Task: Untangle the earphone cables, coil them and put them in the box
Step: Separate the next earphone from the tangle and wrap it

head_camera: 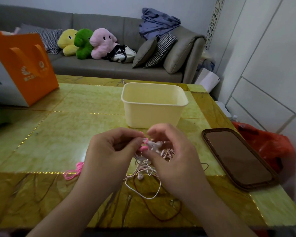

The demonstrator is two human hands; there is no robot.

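Holding: both hands, left hand (pixel 109 151) and right hand (pixel 171 151), pinch tangled earphone cables (pixel 143 170).
Box (pixel 153 106): 12 o'clock, nothing visible inside.

Both forearms are bare, and the left hand (pixel 109 149) has pink-painted nails.

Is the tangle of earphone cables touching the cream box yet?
Apart. The head view shows bare table between the earphone cables, bunched under both hands, and the cream box beyond them.
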